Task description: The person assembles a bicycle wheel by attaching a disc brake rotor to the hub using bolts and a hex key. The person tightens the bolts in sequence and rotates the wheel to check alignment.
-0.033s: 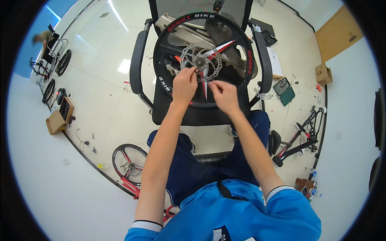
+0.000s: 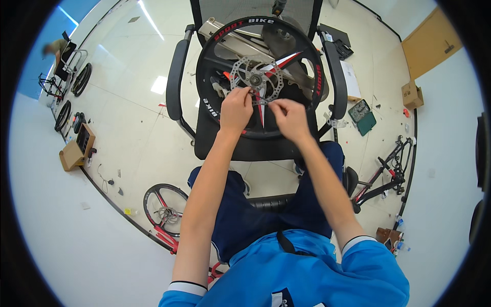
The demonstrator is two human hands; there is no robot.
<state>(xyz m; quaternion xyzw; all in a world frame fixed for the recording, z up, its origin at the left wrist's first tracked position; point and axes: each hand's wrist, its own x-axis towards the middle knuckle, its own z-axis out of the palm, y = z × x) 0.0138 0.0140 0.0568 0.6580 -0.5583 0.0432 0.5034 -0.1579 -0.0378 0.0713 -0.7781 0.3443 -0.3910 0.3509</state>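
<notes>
A black bicycle wheel (image 2: 204,61) with red and white spoke accents lies flat on the seat of a black office chair (image 2: 207,138). At its hub a silver brake disc (image 2: 236,71) with many holes faces up. My left hand (image 2: 236,111) is closed in a pinch at the disc's lower left edge, just below the hub. My right hand (image 2: 290,118) is closed too, its fingertips by the disc's lower right edge. A thin dark piece seems to run between the fingertips, too small to name.
Silver fork-like parts (image 2: 215,30) lie under the wheel. Left on the floor are an open cardboard box (image 2: 71,154) and another wheel (image 2: 146,204). To the right are a green tool case (image 2: 365,124), a bicycle frame (image 2: 381,174) and a cardboard box (image 2: 411,94). A person (image 2: 53,47) is far left.
My right hand has shifted slightly up and to the right. My left hand stays at almost the same spot by the disc.
</notes>
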